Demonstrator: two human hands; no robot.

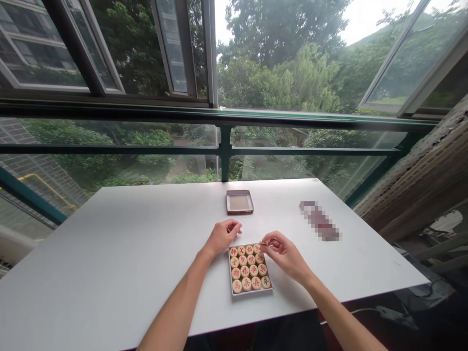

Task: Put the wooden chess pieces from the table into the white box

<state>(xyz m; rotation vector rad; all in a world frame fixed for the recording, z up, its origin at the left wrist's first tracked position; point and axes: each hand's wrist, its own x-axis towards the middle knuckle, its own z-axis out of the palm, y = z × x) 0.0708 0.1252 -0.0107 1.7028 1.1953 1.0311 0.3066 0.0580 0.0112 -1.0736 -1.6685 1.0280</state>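
A shallow white-rimmed box [252, 294] lies near the table's front edge, filled with round wooden Chinese chess pieces [244, 271] in rows. Most carry red characters; the piece in the near right corner [265, 282] has a dark one. My right hand [283, 251] is at the box's far right corner, thumb and fingertips pinched together by the rim and the corner piece. Whatever is between those fingertips is too small to make out. Just beyond the far left corner, my left hand [224, 235] rests with fingers loosely curled in, nothing visible in them.
The box's lid or second half [239, 203], open side up, stands farther back on the white table [146, 243]. A blurred-out long object [320, 222] lies to the right. Behind the table runs a green railing [225, 151] with glass panes; a curtain [413, 175] hangs at right.
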